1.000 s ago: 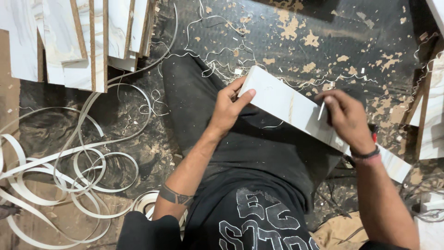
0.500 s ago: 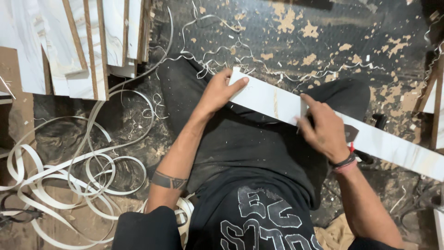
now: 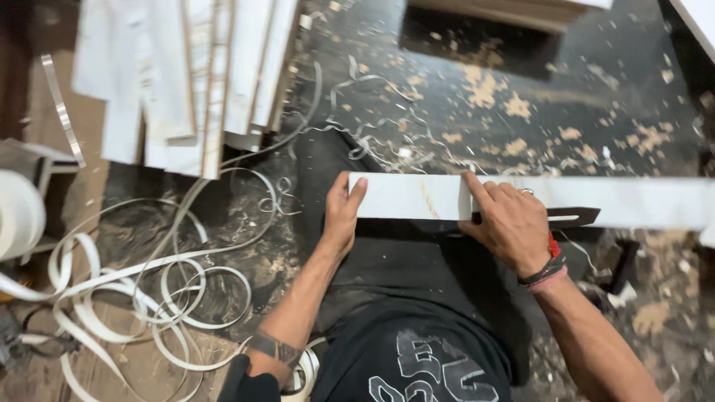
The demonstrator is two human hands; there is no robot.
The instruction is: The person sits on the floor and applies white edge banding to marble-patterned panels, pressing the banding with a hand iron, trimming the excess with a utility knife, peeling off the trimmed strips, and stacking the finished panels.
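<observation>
The long white board (image 3: 417, 196) lay crosswise before the person, its long axis left to right. The left hand (image 3: 341, 216) gripped its near end; the right hand (image 3: 512, 223) pressed a dark blade (image 3: 573, 217) on it.

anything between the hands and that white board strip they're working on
Nothing visible. The left hand grips the end of the white board strip directly, and the right hand presses on it further along, holding a dark flat tool against its edge.
</observation>
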